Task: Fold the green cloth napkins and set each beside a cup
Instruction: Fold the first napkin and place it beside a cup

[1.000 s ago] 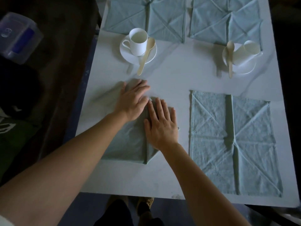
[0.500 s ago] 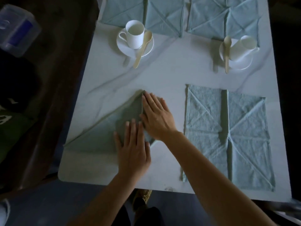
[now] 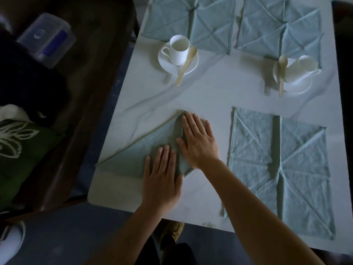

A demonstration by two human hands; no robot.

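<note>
folded napkin (image 3: pixel 133 157) | long edge diagonal, apex far | hands flat on it

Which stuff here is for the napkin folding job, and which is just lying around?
For the job: folded napkin under left hand and right hand; flat napkin; left cup; tipped cup.

Lying about: plastic box, green cushion.

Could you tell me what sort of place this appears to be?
Probably a home dining area: a marble-look table set with cups on saucers, wooden spoons and cloth napkins, with a cushion on seating alongside.
</note>
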